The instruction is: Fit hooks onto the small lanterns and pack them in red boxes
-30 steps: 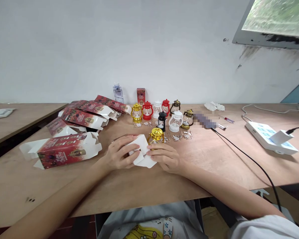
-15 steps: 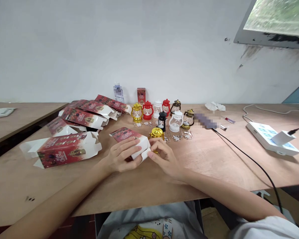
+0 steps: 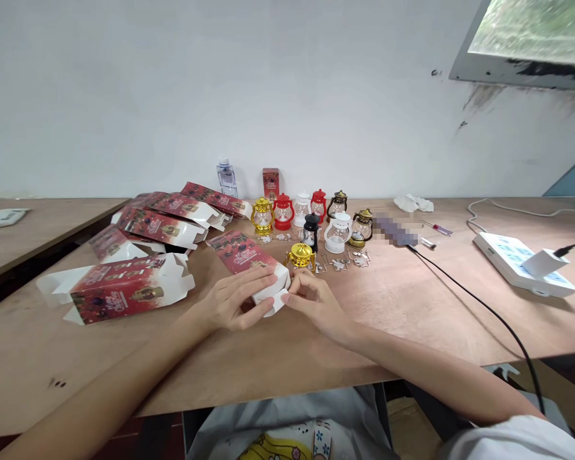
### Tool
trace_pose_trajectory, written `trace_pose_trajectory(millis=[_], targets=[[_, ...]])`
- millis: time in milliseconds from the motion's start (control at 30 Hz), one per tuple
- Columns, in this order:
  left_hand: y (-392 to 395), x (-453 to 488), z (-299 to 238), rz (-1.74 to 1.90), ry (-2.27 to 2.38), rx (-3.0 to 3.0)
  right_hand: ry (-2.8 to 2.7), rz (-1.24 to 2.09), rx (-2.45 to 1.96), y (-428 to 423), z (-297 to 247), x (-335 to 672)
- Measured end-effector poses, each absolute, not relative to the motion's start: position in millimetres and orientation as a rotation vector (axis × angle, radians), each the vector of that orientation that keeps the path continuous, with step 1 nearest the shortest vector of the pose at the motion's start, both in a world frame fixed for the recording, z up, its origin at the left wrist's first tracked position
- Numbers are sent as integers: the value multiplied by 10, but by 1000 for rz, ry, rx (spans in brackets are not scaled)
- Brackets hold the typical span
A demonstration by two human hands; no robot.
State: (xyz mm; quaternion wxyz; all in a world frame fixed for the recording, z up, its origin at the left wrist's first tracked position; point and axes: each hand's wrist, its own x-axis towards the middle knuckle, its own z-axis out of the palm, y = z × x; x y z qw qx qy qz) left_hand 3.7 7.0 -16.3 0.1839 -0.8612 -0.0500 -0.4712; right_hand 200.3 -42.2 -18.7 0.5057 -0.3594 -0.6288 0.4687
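Observation:
A red printed carton lies tilted on the table, its white flap end toward me. My left hand grips the carton near that end, fingers over the top and thumb low by the flap. With thumb and bent fingers, my right hand pinches the white end flap. Just behind the right hand stands a gold lantern, partly hidden by it. Farther back are several small lanterns, among them a black lantern, a white lantern and a red lantern.
Several red cartons are heaped at the left, with an open carton nearer me. A water bottle and a small upright box stand by the wall. At right are a power strip, a cable and a screwdriver.
The carton's far end has shifted slightly up and left, showing more of its printed face. The right thumb has moved slightly left along the flap.

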Motion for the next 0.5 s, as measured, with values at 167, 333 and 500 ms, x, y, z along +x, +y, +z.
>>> trace_pose_trajectory(millis=[167,333,500], targets=[[76,52,-104,-1168,72,-2259,-1495,1138,-832,-388,-217,2008],[77,54,-107,-1170,30,-2302,-1426,1112,-823,-415,-267,1970],[16,76,-142,-1251,-16,-2292,-1261,1064,-781,-476,-333,1908]])
